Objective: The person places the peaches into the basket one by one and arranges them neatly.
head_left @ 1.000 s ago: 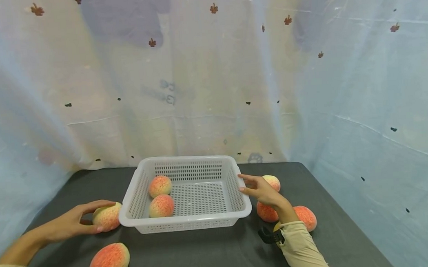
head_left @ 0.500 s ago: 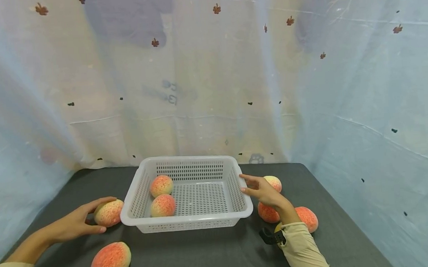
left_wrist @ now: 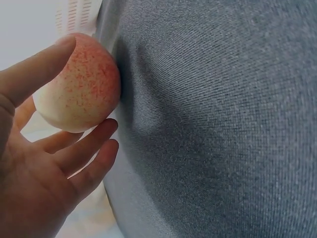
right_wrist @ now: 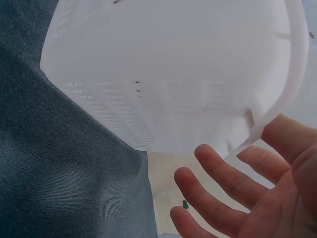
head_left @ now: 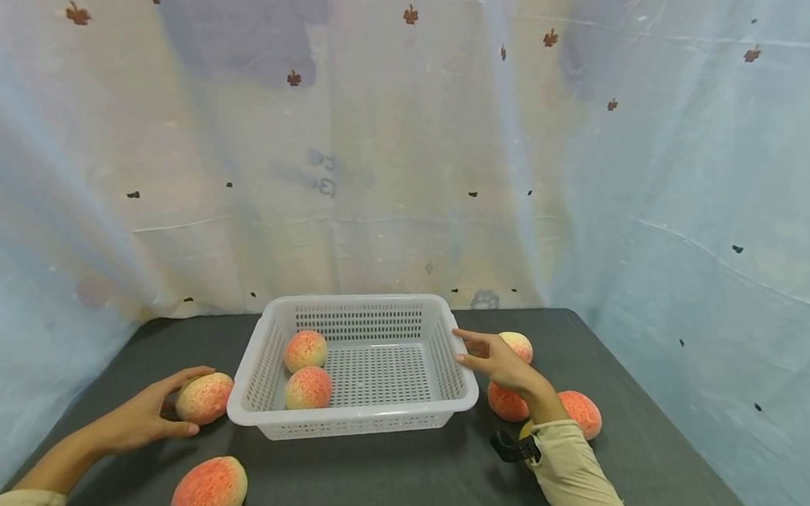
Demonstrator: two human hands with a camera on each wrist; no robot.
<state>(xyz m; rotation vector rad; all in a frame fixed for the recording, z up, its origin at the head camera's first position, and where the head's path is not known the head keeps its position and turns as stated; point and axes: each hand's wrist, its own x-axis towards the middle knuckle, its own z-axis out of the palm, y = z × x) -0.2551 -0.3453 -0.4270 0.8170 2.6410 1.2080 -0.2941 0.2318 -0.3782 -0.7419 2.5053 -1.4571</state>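
The left hand (head_left: 133, 420) loosely grips a peach (head_left: 206, 398), its long axis slanting toward the white basket (head_left: 380, 411) just right of it (faint curtain marks (head_left: 327, 186) are unreadable); the right hand (head_left: 498, 363), fingers spread, touches the basket's rim.

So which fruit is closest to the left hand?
The fruit just between the left hand and the white basket. The lower-left fruit in the head view lies apart, two fruits sit inside the basket, and the rest are by the right arm.
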